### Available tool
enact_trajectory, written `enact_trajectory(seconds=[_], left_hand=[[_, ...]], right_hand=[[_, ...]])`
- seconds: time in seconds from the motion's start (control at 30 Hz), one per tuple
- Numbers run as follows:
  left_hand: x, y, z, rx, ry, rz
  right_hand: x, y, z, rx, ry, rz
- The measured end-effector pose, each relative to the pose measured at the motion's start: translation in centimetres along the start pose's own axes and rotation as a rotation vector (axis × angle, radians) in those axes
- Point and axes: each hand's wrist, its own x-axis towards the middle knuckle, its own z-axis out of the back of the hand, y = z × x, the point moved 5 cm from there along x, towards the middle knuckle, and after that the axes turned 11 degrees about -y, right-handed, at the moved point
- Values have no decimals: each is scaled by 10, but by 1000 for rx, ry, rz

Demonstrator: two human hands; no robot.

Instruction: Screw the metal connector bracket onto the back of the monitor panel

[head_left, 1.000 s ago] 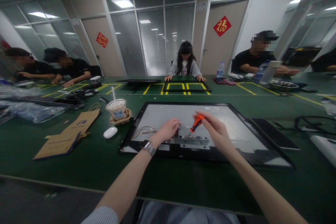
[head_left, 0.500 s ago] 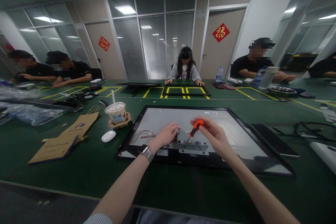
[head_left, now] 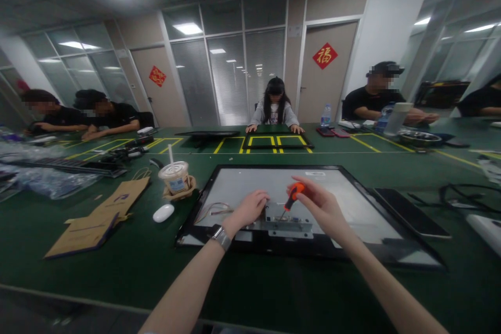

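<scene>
— Item one?
— Screwdriver (head_left: 293,198), orange and black, tilted, in your right hand (head_left: 321,205), fingers closed around its handle; its tip points down at the metal bracket (head_left: 290,227). Probably light and rigid; best held by the thick handle, as you have it, since the thin shaft could slip.
— Item two?
— That bracket, on the near part of the panel (head_left: 230,181). Likely stiff, perhaps thin-edged; steady it by its flat sides.
— And your left hand (head_left: 249,209)?
— Fingers bent at the bracket's left end; whether they grip it, you cannot tell.
— Beneath?
— Panel, flat on the green table (head_left: 117,282); broad, probably fragile under pressure, so take it by its black frame.
— Outward?
— Left of the panel: lidded cup (head_left: 175,181), white mouse (head_left: 163,213).
</scene>
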Motion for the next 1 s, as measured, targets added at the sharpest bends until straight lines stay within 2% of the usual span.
enact_trajectory(seconds=[0.27,0.53,0.77,1.0], left_hand=[[0,5,-2,-11,-6,-1],[-1,4,0,-5,4,21],[-2,12,-4,15,-15,19],[-1,8,-1,-9,-14,44]], right_hand=[[1,11,-3,-42,-39,94],[2,10,-2,-29,-84,49],[2,6,-4,3,-103,15],[0,5,-4,-25,-99,7]])
